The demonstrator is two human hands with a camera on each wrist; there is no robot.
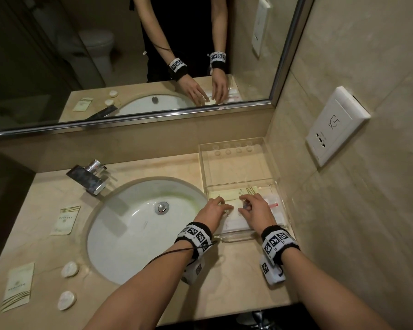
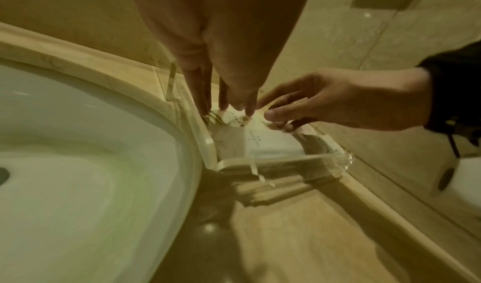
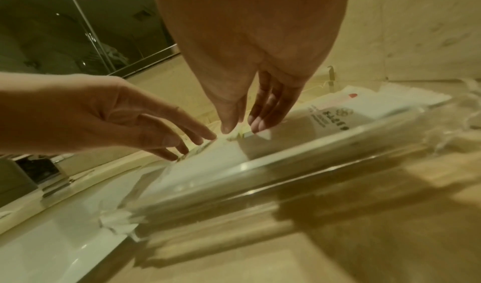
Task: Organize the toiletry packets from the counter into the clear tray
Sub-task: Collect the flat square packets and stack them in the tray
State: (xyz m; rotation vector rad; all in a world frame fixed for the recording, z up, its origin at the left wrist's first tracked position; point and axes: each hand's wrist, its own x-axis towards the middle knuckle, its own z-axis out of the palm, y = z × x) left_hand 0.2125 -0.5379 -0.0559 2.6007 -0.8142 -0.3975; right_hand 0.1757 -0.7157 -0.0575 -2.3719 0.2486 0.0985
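Note:
The clear tray (image 1: pixel 236 235) stands right of the sink, split into two compartments. Its far compartment (image 1: pixel 236 167) is bare. The near one holds white packets (image 1: pixel 236 225), a packet with a pink item (image 1: pixel 273 206) and, on top, a cream packet with gold stripes (image 1: pixel 231 194). Both hands reach into this near compartment. My left hand (image 1: pixel 218 206) sets straight fingertips (image 2: pixel 200 110) down on the cream packet (image 2: pixel 234 121). My right hand (image 1: pixel 250 204) pinches that packet's right end between thumb and fingers (image 3: pixel 256 126). Two more cream packets (image 1: pixel 66 220) (image 1: pixel 18 285) lie on the counter left of the sink.
The white sink basin (image 1: pixel 141 225) fills the counter's middle, with a chrome faucet (image 1: pixel 91 177) behind it. Two small round white items (image 1: pixel 69 269) (image 1: pixel 66 300) lie at the front left. A mirror runs along the back, and a tiled wall with a socket plate (image 1: pixel 334 127) closes the right.

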